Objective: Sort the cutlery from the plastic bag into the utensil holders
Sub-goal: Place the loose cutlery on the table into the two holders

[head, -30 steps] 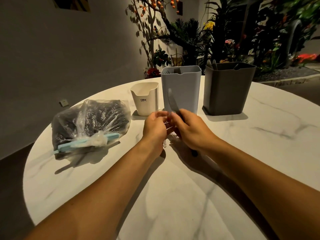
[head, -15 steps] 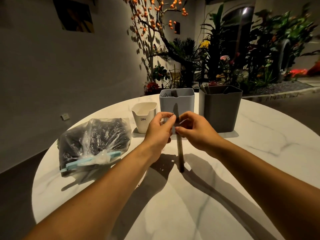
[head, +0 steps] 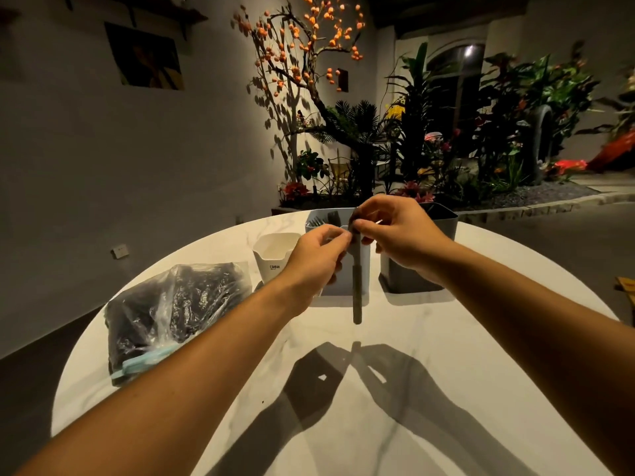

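A knife (head: 357,290) with a dark handle hangs upright, handle down, in front of the light grey utensil holder (head: 340,283). My right hand (head: 395,231) pinches its upper end from the right. My left hand (head: 318,257) pinches it from the left at the same height. The blade is mostly hidden by my fingers. The light grey holder has some cutlery in it. A small white holder (head: 275,255) stands to its left and a dark grey holder (head: 412,276) to its right. The plastic bag (head: 171,314) with dark cutlery lies at the left of the table.
The round white marble table (head: 343,389) carries everything; its edge curves close behind the holders. Beyond it are a grey wall, a tree with orange fruit (head: 309,46) and plants (head: 481,132). A brown object (head: 627,286) shows at the far right.
Both hands have lifted the knife from low over the table to the height of the holders' rims, and it now hangs upright. The camera has tilted upward.
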`<action>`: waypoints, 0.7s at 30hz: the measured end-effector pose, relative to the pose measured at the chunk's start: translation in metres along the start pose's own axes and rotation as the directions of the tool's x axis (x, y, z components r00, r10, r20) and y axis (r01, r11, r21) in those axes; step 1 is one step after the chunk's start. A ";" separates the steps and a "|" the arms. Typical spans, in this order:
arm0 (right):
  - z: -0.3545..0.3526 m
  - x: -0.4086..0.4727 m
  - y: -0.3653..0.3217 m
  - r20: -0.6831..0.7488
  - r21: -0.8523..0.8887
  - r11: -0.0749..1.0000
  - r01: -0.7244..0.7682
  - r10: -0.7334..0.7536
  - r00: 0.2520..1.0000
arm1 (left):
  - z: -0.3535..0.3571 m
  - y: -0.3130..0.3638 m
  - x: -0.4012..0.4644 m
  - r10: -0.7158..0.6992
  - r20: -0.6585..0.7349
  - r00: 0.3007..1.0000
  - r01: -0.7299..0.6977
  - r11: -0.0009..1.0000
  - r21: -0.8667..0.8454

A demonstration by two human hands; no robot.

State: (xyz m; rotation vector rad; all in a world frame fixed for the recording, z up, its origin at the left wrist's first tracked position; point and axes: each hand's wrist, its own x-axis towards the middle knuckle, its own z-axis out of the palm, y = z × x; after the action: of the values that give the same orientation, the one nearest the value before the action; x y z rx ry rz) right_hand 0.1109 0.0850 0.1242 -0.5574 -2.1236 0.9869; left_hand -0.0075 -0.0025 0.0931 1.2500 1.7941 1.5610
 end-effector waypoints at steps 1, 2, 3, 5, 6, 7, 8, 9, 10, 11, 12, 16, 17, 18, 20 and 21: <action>-0.005 0.003 -0.003 -0.011 -0.011 1.000 0.006 -0.006 1.000 | 0.000 0.005 0.003 0.003 0.008 1.000 -0.003 1.000 -0.008; -0.009 0.006 -0.005 -0.026 -0.015 1.000 0.013 -0.013 1.000 | 0.000 0.008 0.006 0.008 0.013 1.000 -0.008 1.000 -0.012; -0.014 0.009 -0.007 -0.039 -0.013 1.000 0.020 -0.021 0.999 | 0.000 0.013 0.009 0.014 0.019 1.000 -0.014 1.000 -0.018; -0.024 0.015 -0.012 -0.052 -0.011 0.999 0.033 -0.034 0.998 | 0.002 0.024 0.016 0.025 0.043 0.999 -0.023 0.999 -0.036; -0.030 0.018 -0.013 -0.056 -0.018 0.999 0.040 -0.041 0.998 | 0.004 0.028 0.019 0.029 0.057 0.998 -0.027 0.999 -0.041; -0.034 0.021 -0.015 -0.058 -0.027 0.999 0.047 -0.049 0.997 | 0.005 0.033 0.022 0.034 0.068 0.997 -0.031 0.999 -0.039; -0.040 0.025 -0.017 -0.065 -0.033 0.998 0.052 -0.054 0.996 | 0.007 0.037 0.027 0.037 0.075 0.996 -0.035 0.999 -0.026; -0.045 0.028 -0.019 -0.076 -0.036 0.998 0.056 -0.058 0.995 | 0.009 0.041 0.031 0.039 0.079 0.996 -0.039 0.999 -0.009; -0.050 0.031 -0.021 -0.093 -0.035 0.998 0.061 -0.064 0.994 | 0.011 0.044 0.036 0.043 0.083 0.996 -0.043 0.999 0.005; -0.056 0.035 -0.022 -0.112 -0.034 0.997 0.069 -0.072 0.991 | 0.014 0.048 0.041 0.047 0.089 0.995 -0.049 0.999 0.011; -0.062 0.038 -0.024 -0.132 -0.036 0.996 0.082 -0.086 0.987 | 0.016 0.051 0.045 0.055 0.095 0.994 -0.056 0.998 0.010; -0.083 0.053 -0.025 -0.247 -0.097 0.985 0.142 -0.162 0.955 | 0.026 0.064 0.062 0.090 0.127 0.988 -0.086 0.996 -0.039; -0.087 0.057 -0.024 -0.274 -0.123 0.981 0.152 -0.180 0.945 | 0.029 0.067 0.067 0.097 0.135 0.986 -0.091 0.994 -0.054; -0.092 0.061 -0.023 -0.294 -0.142 0.977 0.157 -0.194 0.936 | 0.033 0.069 0.073 0.104 0.143 0.984 -0.094 0.993 -0.070; -0.099 0.068 -0.020 -0.315 -0.167 0.973 0.162 -0.208 0.926 | 0.041 0.073 0.083 0.114 0.155 0.981 -0.098 0.990 -0.102; -0.101 0.071 -0.018 -0.319 -0.179 0.970 0.162 -0.213 0.924 | 0.045 0.075 0.088 0.119 0.162 0.980 -0.102 0.988 -0.113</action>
State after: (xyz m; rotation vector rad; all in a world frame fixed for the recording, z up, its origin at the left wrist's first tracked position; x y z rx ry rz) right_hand 0.1403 0.1667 0.2140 -0.5404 -1.9085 0.5804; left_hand 0.0106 0.0920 0.1711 1.4071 1.5422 1.5372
